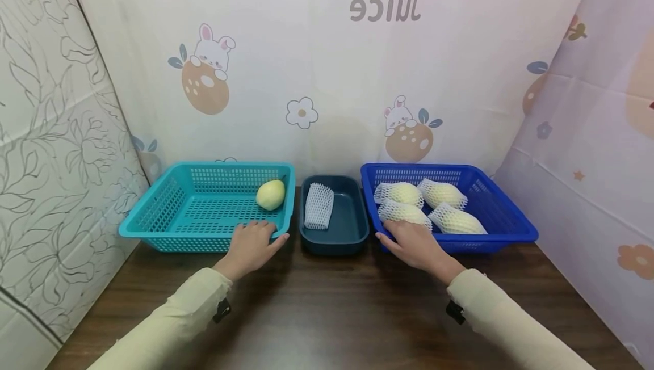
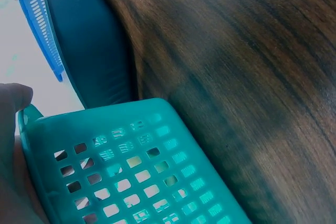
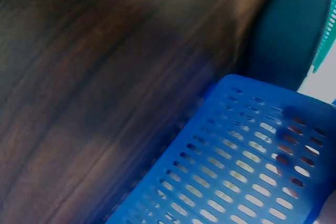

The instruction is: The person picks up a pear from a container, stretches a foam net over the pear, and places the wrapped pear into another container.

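Note:
My left hand point(image 1: 250, 248) grips the near rim of a teal plastic basket point(image 1: 204, 235) close to its right corner, fingers over the edge and thumb along the corner. Inside that basket sits one bare yellow pear point(image 1: 271, 194). On the other side, my right hand point(image 1: 411, 244) holds the near rim of a blue plastic basket point(image 1: 511, 236) by its left corner. Its fingers show dimly through the holes in the right wrist view. Several yellow fruits in white foam nets point(image 1: 456, 221) lie in the blue basket, the nearest partly behind that hand.
Between the two baskets stands a small dark teal tray point(image 1: 352, 211) with an empty white foam net point(image 1: 319, 206) in it. All three containers rest on a dark wooden table point(image 1: 327, 313), backed by a printed curtain point(image 1: 327, 63).

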Demonstrator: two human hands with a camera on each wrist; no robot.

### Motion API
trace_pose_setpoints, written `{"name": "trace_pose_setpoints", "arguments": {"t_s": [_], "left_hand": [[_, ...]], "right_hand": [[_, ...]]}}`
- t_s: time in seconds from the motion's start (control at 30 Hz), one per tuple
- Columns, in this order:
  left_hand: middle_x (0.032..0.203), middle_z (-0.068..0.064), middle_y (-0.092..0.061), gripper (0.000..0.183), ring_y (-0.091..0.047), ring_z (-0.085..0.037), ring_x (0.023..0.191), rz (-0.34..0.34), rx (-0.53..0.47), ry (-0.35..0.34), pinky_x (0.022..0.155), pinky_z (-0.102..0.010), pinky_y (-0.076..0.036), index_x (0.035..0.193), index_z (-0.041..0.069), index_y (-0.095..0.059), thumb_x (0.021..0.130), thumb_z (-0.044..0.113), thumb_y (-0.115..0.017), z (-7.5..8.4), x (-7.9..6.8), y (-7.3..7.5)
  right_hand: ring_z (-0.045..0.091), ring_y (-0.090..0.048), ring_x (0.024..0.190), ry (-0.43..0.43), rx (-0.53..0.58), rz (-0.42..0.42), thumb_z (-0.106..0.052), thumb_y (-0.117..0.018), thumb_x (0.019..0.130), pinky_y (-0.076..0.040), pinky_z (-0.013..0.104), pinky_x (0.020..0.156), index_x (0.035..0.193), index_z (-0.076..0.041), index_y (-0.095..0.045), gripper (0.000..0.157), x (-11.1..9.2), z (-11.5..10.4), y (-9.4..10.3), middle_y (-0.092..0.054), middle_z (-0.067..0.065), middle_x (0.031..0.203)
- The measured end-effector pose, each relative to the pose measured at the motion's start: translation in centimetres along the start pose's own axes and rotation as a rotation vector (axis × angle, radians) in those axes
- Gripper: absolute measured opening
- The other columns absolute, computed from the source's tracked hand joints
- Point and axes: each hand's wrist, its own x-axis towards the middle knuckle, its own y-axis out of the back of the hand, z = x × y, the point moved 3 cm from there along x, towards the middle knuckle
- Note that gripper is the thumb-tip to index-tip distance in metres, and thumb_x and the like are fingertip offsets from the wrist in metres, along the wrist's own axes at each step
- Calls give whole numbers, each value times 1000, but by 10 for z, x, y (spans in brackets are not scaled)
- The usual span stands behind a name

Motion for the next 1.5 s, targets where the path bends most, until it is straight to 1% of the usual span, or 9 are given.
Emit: {"name": "trace_pose_setpoints", "arguments": {"t_s": [0.13, 0.27, 0.47, 0.57, 0.7, 1.0, 1.13, 1.3, 1.5], "left_hand": [[102, -9, -65, 49, -58, -29, 92, -25, -15, -17, 77, -51, -45, 110, 8, -66, 96, 51, -47, 0, 5, 2], [83, -3, -61, 43, -56, -21, 76, -40, -65, -79, 64, -42, -46, 97, 10, -65, 96, 50, -48, 0, 11, 9], [67, 4, -52, 36, -49, -13, 60, -50, -86, -164, 49, -30, -41, 90, 12, -64, 96, 45, -50, 0, 28, 37], [68, 1, -55, 33, -50, -16, 61, -61, -56, -154, 50, -31, -43, 95, 9, -64, 97, 40, -52, -6, 43, 56], [82, -4, -63, 28, -55, -17, 66, -65, 12, -156, 55, -35, -48, 101, 7, -64, 96, 33, -53, -16, 66, 75], [69, -6, -52, 16, -48, -21, 62, -100, 25, -63, 58, -38, -41, 84, 6, -55, 94, 16, -49, -33, 121, 90], [83, -10, -61, 15, -56, -25, 74, -124, 20, -36, 72, -47, -47, 94, 2, -60, 93, 16, -53, -38, 140, 85], [91, -13, -61, 19, -56, -27, 80, -166, 25, -34, 76, -48, -46, 99, 0, -60, 92, 18, -58, -49, 153, 61], [115, -24, -55, 45, -54, -36, 102, -248, -124, 59, 84, -47, -46, 121, -8, -51, 89, 19, -66, -64, 155, 28]], "right_hand": [[15, -53, 65, -5, -43, 36, -38, -50, 98, -47, 36, 59, 96, -9, -62, 31, -2, 1, -3, -57, -2, 74], [13, -46, 59, 2, -62, 79, -37, -50, 97, -38, 31, 52, 88, -12, -58, 28, -3, 2, -1, -48, -5, 66], [21, -59, 70, 7, -82, 118, -35, -52, 96, -49, 40, 61, 100, -7, -63, 30, -5, 4, 3, -65, 6, 83], [23, -61, 74, 2, -91, 113, -36, -50, 96, -51, 42, 65, 104, -7, -63, 34, -5, 6, 2, -67, 9, 90], [17, -53, 66, -6, -84, 111, -36, -51, 96, -47, 37, 59, 98, -10, -62, 29, -6, 8, 1, -62, 2, 78], [14, -49, 62, 10, -91, 139, -34, -54, 94, -44, 32, 55, 93, -11, -62, 24, -8, 8, 3, -58, -1, 73], [12, -45, 59, 28, -102, 167, -33, -55, 93, -38, 29, 51, 88, -13, -60, 22, -8, 9, 1, -51, -4, 67], [12, -43, 57, 71, -106, 207, -32, -55, 92, -35, 28, 49, 84, -14, -58, 20, -7, 6, -2, -46, -6, 62], [10, -41, 56, 100, -93, 199, -33, -55, 92, -34, 26, 50, 84, -15, -58, 20, -6, -2, -11, -44, -8, 62]]}}
